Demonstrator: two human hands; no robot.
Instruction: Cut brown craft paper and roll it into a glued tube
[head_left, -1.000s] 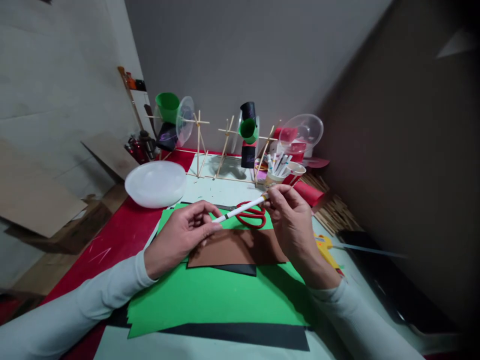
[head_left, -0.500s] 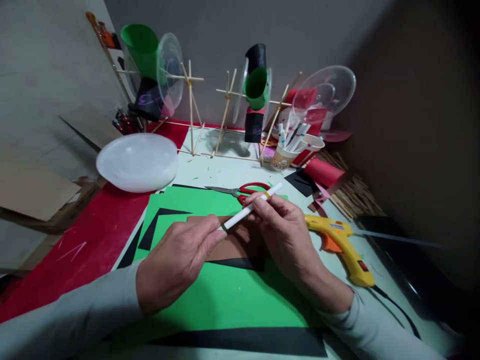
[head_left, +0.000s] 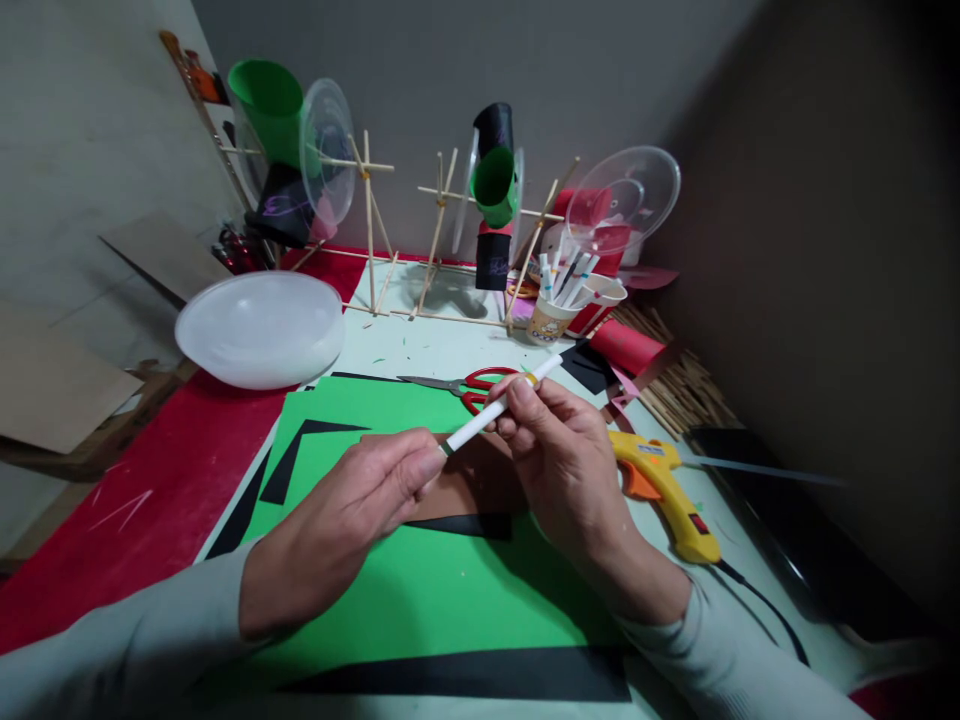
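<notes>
A slim white marker (head_left: 480,424) with a yellow band lies slantwise between my hands, above the sheets. My left hand (head_left: 360,500) is closed on its lower left end, where a dark green part shows at the fingertips. Whether a cap is hidden in those fingers I cannot tell. Nearer the upper right end, my right hand (head_left: 570,470) pinches the barrel between thumb and fingers. Under both hands are a brown sheet (head_left: 472,480) and larger green sheets (head_left: 480,600), with black sheets (head_left: 480,675) showing at the edges. Red-handled scissors (head_left: 450,384) rest just beyond the marker.
To the right lies a yellow glue gun (head_left: 675,500) with its cord. A paper cup (head_left: 551,320) of markers stands behind. Stick frames (head_left: 369,230) carrying cups and clear discs rise at the back. A white plastic bowl (head_left: 259,330) sits left.
My left fingers have shifted slightly on the marker's lower end, and more of the dark green part shows. The whole view has moved a little, so the surroundings appear further left.
</notes>
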